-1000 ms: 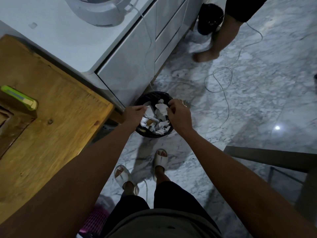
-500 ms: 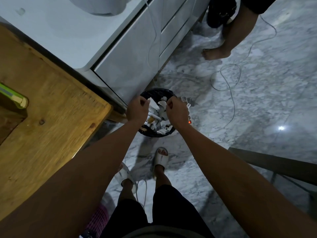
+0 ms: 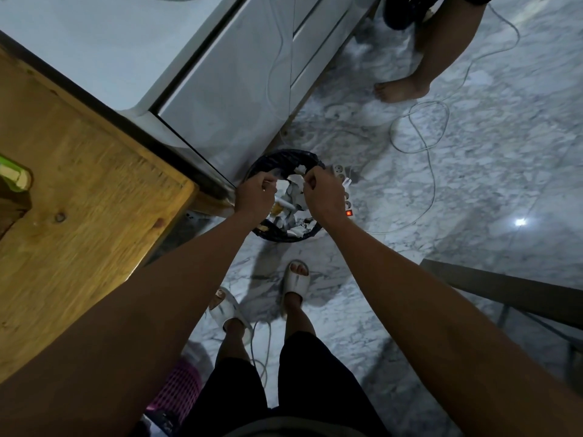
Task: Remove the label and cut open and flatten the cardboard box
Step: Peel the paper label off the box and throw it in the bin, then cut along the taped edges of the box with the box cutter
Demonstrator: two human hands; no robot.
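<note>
I hold my left hand [image 3: 255, 197] and right hand [image 3: 320, 192] over the round, black-lined bin [image 3: 285, 156], fingers curled; whether they pinch label scraps I cannot tell. Best to let go low, above the crumpled white paper [image 3: 295, 230]. No cardboard box shows.

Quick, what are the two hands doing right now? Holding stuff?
Left hand: fingers curled over the trash bin; whether it pinches a paper scrap cannot be told.
Right hand: fingers curled too; anything held cannot be told.
</note>
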